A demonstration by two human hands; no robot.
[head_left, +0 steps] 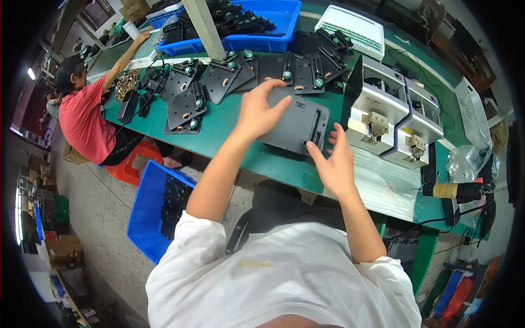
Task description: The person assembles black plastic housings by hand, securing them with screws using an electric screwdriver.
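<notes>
A dark grey flat casing point(295, 123) with a long slot near its right side lies on the green bench in front of me. My left hand point(260, 112) is at its left edge, thumb and forefinger stretched apart over it; whether the hidden fingers touch it I cannot tell. Beside the casing's right front corner is my right hand point(334, 167), its fingers spread and the thumb near the edge. Behind the casing lie several black panels point(221, 79), each with a dark cylinder and a small green round part.
Two grey machines with metal fittings point(377, 123) stand at my right. A blue tray point(262, 41) of black parts is at the back, near an upright post point(205, 27). A corded screwdriver point(459, 191) lies far right. At left are a blue bin point(158, 210) and a seated co-worker point(85, 117).
</notes>
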